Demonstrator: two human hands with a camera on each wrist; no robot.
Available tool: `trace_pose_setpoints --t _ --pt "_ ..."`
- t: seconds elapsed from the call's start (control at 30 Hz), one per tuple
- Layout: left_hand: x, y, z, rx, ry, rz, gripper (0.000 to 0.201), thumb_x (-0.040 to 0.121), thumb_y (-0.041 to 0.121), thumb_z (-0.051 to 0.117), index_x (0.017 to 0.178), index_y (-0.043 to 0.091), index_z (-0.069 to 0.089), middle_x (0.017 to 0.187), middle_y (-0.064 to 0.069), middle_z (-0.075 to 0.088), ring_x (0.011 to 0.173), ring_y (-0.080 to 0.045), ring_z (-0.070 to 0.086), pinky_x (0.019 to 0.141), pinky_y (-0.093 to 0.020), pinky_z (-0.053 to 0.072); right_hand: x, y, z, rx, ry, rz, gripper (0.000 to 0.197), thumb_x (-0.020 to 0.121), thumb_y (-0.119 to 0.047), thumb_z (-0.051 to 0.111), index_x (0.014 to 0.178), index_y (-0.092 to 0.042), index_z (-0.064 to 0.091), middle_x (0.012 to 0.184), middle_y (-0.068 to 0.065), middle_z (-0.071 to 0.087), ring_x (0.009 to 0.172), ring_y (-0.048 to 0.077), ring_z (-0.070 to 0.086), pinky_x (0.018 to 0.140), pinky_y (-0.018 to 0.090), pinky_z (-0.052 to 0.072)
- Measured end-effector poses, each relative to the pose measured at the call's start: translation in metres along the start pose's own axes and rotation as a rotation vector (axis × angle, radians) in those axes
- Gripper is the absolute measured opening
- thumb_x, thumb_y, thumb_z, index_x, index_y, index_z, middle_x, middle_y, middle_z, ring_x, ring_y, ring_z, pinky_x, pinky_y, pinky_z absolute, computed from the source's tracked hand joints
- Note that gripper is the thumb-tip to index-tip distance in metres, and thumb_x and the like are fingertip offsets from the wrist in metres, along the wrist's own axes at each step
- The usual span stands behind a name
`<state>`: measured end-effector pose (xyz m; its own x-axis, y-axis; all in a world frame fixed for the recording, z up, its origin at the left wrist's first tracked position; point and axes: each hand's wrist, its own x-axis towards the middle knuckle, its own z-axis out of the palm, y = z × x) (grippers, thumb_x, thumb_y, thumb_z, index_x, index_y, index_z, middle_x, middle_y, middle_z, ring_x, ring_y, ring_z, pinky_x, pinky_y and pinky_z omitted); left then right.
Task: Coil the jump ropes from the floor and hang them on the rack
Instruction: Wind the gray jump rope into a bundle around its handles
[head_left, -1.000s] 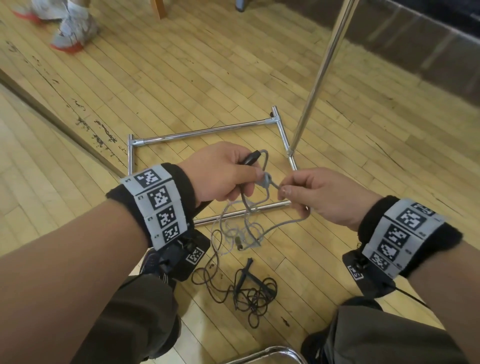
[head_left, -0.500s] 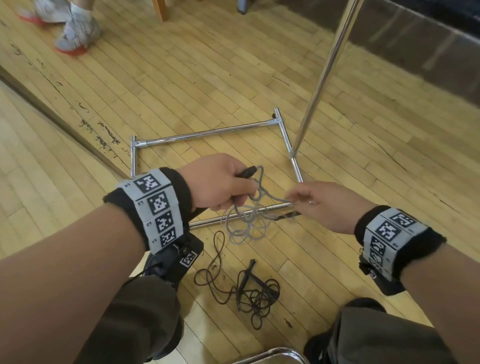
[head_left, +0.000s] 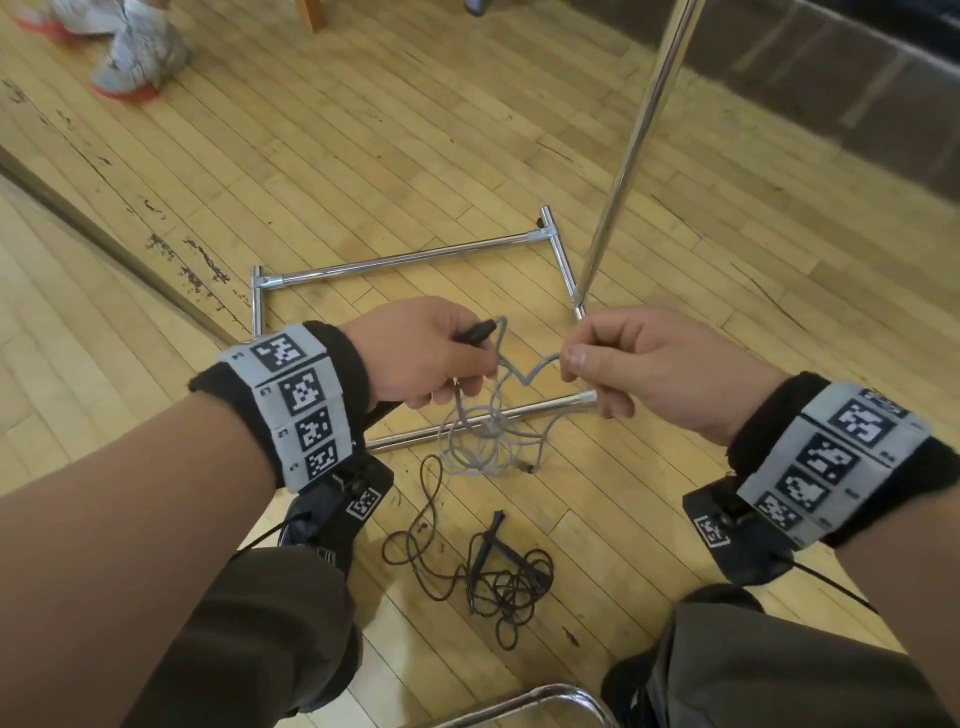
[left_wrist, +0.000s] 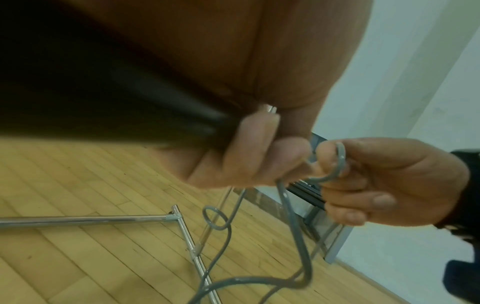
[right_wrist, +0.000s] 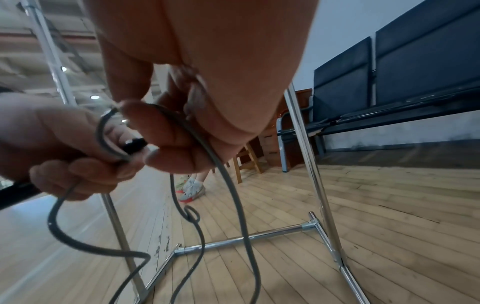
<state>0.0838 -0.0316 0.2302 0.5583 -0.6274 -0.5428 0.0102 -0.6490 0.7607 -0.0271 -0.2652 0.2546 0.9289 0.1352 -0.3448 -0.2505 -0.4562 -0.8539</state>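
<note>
Hands work close together at mid-height: left hand (head_left: 415, 358) curls around the black handle (head_left: 474, 332) and gathered turns of the grey jump rope (head_left: 488, 436), anchoring the coil; right hand (head_left: 639, 364) pinches the cord just beside it, likely feeding the next loop. Below the hands, loose grey loops hang toward the floor. Nearer the knees lies a black jump rope (head_left: 498, 571), uncoiled. Beyond the hands stands the chrome rack (head_left: 415, 257), nothing visibly hung.
</note>
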Motion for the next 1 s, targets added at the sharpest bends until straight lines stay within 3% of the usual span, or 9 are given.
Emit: trace_pose_setpoints --t 0.07,0.13,0.23,0.3,0.43,0.57,0.73,0.87,1.0 --pt "0.003 -0.002 -0.005 -0.009 0.181 -0.023 0.015 0.101 0.021 0.064 0.091 0.014 0.072 0.073 -0.004 0.068 0.058 -0.019 0.053 0.047 -0.028 0.041 -0.002 0.004 -0.006 -0.033 -0.013 0.009 0.019 0.1 -0.03 0.059 0.086 -0.025 0.071 0.059 -0.003 0.055 0.052 0.011 0.051 0.06 0.028 0.054" --pt "0.004 -0.002 -0.014 -0.056 0.395 -0.016 0.018 0.101 0.026 0.064 0.089 0.016 0.073 0.074 -0.002 0.067 0.058 -0.017 0.053 0.051 -0.03 0.041 -0.004 0.013 -0.011 -0.145 -0.054 0.088 0.02 0.101 -0.029 0.056 0.088 -0.025 0.069 0.058 -0.007 0.055 0.05 0.011 0.051 0.057 0.029 0.052" --pt "0.0 -0.003 -0.035 -0.104 0.668 0.003 0.022 0.099 0.032 0.063 0.086 0.018 0.073 0.075 -0.003 0.067 0.059 -0.018 0.053 0.056 -0.034 0.045 -0.005 0.026 -0.016 -0.324 -0.106 0.223 0.027 0.105 -0.029 0.047 0.086 -0.023 0.065 0.063 -0.007 0.062 0.057 0.015 0.062 0.077 0.044 0.057" --pt "-0.003 -0.004 -0.048 -0.182 0.789 0.001 0.02 0.098 0.028 0.061 0.085 0.018 0.073 0.075 -0.002 0.067 0.06 -0.019 0.052 0.06 -0.037 0.046 -0.006 0.032 -0.018 -0.404 -0.094 0.295 0.03 0.107 -0.03 0.045 0.086 -0.023 0.065 0.072 -0.003 0.071 0.076 0.02 0.069 0.087 0.046 0.055" --pt "-0.007 -0.008 -0.054 -0.225 0.828 -0.025 0.014 0.101 0.023 0.059 0.099 0.024 0.073 0.088 -0.003 0.076 0.065 -0.022 0.064 0.061 -0.038 0.051 -0.005 0.033 -0.017 -0.515 -0.057 0.361 0.03 0.106 -0.031 0.045 0.087 -0.025 0.067 0.078 -0.006 0.074 0.075 0.016 0.065 0.069 0.032 0.051" --pt "-0.003 -0.008 -0.051 -0.299 0.893 -0.014 0.017 0.103 0.025 0.054 0.106 0.025 0.071 0.096 0.0 0.076 0.061 -0.014 0.067 0.06 -0.036 0.055 0.001 0.027 -0.016 -0.274 0.087 0.304 0.028 0.106 -0.022 0.046 0.089 -0.016 0.068 0.073 0.004 0.076 0.067 0.01 0.071 0.071 0.03 0.053" --pt "0.004 -0.004 -0.021 -0.369 0.591 0.042 0.008 0.098 0.023 0.068 0.095 0.018 0.073 0.075 0.005 0.075 0.061 -0.013 0.068 0.054 -0.029 0.051 0.003 0.011 -0.013 0.049 0.221 0.196 0.025 0.107 -0.016 0.048 0.095 -0.005 0.068 0.07 0.009 0.071 0.068 0.025 0.075 0.075 0.042 0.062" --pt "0.011 0.001 0.01 -0.346 0.294 0.092 0.003 0.089 0.022 0.073 0.088 0.019 0.073 0.073 0.003 0.074 0.06 -0.015 0.067 0.051 -0.028 0.051 0.001 -0.005 -0.009 0.233 0.239 0.096 0.025 0.108 -0.016 0.048 0.099 -0.002 0.067 0.074 0.009 0.07 0.072 0.029 0.075 0.072 0.037 0.062" --pt "0.013 0.006 0.036 -0.161 0.13 -0.004 0.021 0.087 0.038 0.08 0.091 0.019 0.073 0.072 0.002 0.073 0.056 -0.011 0.065 0.052 -0.024 0.05 -0.004 -0.02 -0.005 0.406 0.22 0.017 0.023 0.107 -0.014 0.049 0.101 -0.002 0.067 0.079 0.011 0.068 0.079 0.031 0.074 0.084 0.045 0.063"
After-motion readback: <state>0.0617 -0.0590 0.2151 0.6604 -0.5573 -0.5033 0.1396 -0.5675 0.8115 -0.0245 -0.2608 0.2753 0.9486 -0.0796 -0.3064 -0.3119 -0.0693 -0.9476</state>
